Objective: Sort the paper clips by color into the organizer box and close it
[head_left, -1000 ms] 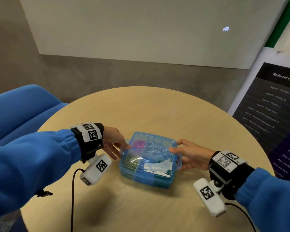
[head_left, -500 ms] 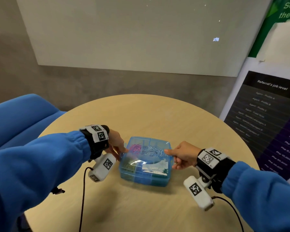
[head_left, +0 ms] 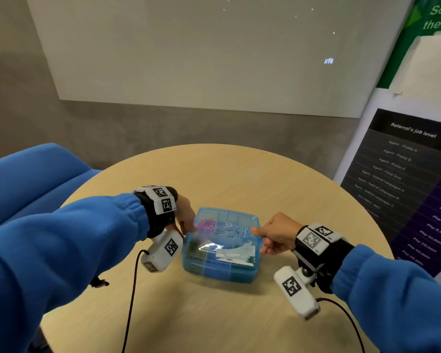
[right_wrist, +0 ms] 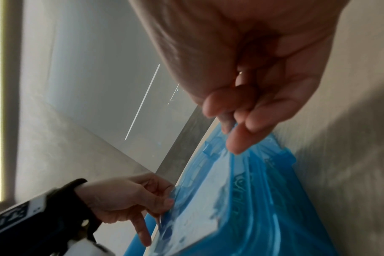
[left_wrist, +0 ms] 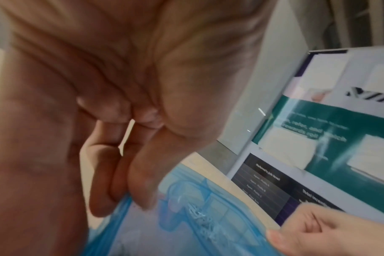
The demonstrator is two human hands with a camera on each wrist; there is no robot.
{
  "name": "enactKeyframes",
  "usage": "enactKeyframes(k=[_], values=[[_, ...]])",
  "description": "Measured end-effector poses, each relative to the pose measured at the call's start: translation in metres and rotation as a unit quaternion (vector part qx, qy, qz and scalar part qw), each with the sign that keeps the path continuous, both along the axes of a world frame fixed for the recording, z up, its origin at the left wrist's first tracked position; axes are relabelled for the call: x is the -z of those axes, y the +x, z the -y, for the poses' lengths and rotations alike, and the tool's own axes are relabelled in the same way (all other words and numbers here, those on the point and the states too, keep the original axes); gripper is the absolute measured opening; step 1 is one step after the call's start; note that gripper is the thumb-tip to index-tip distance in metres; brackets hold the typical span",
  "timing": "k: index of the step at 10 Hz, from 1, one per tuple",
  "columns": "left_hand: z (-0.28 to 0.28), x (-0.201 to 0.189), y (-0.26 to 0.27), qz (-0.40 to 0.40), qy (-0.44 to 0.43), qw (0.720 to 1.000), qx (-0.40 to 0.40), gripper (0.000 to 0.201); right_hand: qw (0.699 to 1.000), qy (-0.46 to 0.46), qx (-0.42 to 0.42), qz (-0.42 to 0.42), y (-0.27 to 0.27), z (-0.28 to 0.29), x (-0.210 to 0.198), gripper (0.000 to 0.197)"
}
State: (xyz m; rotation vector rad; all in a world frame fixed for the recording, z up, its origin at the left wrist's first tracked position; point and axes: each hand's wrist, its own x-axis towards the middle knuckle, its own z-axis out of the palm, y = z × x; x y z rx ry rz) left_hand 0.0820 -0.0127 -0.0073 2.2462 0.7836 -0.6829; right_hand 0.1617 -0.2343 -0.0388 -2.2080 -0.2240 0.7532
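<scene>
- Organizer box (head_left: pixel 220 253) closed, resting on round table (head_left: pixel 239 179).
- Left hand (head_left: pixel 186 215) pinching box's left edge.
- Right hand (head_left: pixel 278 231) curled, thumb pinching box's right edge.

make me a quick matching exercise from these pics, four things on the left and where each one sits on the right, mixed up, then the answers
Things:
1. pink paper clips
2. light blue paper clips
3. left hand
4. right hand

Places:
a. at the right edge of the organizer box
b. far-left compartment under the lid
c. at the left edge of the organizer box
d. far-right compartment under the lid

Pairs: 1-b, 2-d, 3-c, 4-a
</scene>
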Motion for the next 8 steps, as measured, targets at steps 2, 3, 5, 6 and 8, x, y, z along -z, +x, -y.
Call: enactKeyframes(k=[2, 3, 5, 6, 8], values=[[0.001, 0.001, -0.015, 0.023, -0.07, 0.996, -0.046, 0.012, 1.0, 0.005, 0.01, 0.014, -0.004, -0.002, 0.0, 0.027], [-0.003, 0.007, -0.016, 0.016, -0.087, 0.995, -0.044, 0.028, 0.999, -0.001, 0.013, 0.03, -0.004, -0.003, 0.001, 0.03], [0.0, 0.007, -0.026, 0.032, -0.086, 0.995, -0.037, 0.032, 0.997, -0.032, -0.019, 0.068, -0.009, -0.001, -0.005, 0.044], [0.005, 0.005, -0.03, 0.044, -0.064, 0.997, -0.022, 0.031, 0.995, -0.049, -0.041, 0.078, -0.012, 0.002, -0.009, 0.046], [-0.004, 0.014, -0.037, 0.032, 0.008, 0.999, 0.023, 0.045, 0.986, -0.095, -0.072, 0.115, -0.01, 0.016, -0.012, 0.041]])
